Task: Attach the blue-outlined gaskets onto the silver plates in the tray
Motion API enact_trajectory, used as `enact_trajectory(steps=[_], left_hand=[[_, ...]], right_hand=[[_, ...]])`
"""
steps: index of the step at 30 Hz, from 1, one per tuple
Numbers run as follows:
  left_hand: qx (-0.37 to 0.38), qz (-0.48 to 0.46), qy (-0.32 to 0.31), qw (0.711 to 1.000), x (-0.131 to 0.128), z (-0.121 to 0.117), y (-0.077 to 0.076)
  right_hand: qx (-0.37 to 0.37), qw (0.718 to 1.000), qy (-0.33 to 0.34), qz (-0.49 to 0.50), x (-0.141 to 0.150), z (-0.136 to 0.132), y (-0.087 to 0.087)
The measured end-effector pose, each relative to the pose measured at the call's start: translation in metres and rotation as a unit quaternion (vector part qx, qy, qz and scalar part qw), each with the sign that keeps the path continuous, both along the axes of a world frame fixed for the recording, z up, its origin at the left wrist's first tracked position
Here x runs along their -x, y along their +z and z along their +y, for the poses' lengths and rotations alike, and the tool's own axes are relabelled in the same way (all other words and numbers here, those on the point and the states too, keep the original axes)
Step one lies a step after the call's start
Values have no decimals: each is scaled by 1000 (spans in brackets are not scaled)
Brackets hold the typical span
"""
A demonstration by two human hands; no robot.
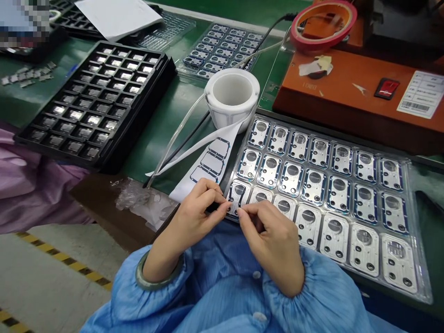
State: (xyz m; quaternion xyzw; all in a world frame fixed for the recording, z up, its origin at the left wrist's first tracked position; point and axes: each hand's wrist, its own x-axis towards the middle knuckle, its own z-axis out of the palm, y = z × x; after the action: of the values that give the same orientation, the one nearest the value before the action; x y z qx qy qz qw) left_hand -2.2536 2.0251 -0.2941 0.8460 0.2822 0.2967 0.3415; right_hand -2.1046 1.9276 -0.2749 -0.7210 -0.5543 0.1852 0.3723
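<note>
My left hand (197,208) and my right hand (272,236) meet at the left end of a clear plastic tray (421,259) of silver metal plates. Their fingers are pinched on a thin dark adhesive frame (242,194), which bends over the leftmost plate (236,188) in the nearest row. The fingertips partly cover this frame. Plates in the two farther rows carry dark blue borders, while others in the near row show bare metal. Beside my left hand, a white backing strip (204,159) with several dark frames runs from a label roll (232,92).
A black tray (138,120) with small metal parts stands at left, near a person's pink sleeve (38,180). An orange machine (347,92) with red tape (324,44) on it is at the back right. Another plate tray (222,48) lies behind the roll. Cables cross the green table.
</note>
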Motion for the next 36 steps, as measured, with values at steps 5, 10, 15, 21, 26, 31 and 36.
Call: enact_trajectory(steps=[5, 10, 15, 21, 26, 31, 36], left_hand=[[-5, -2, -3, 1000, -1, 2, 0], [-7, -9, 10, 1000, -1, 1, 0], [-40, -16, -10, 999, 1, 2, 7], [-43, 32, -52, 997, 3, 1, 4], [-36, 25, -43, 998, 2, -2, 1], [-26, -15, 0, 1000, 4, -2, 2], [-33, 16, -2, 999, 4, 1, 0]], right_hand=[[1, 1000, -5, 20, 0, 0, 0], [1, 999, -13, 38, 0, -1, 1], [6, 997, -13, 70, -1, -1, 2], [10, 997, -19, 80, -3, -1, 1], [2, 996, -21, 85, -3, 0, 3], [1, 995, -30, 95, -1, 0, 2], [-3, 998, -24, 54, 0, -1, 1]])
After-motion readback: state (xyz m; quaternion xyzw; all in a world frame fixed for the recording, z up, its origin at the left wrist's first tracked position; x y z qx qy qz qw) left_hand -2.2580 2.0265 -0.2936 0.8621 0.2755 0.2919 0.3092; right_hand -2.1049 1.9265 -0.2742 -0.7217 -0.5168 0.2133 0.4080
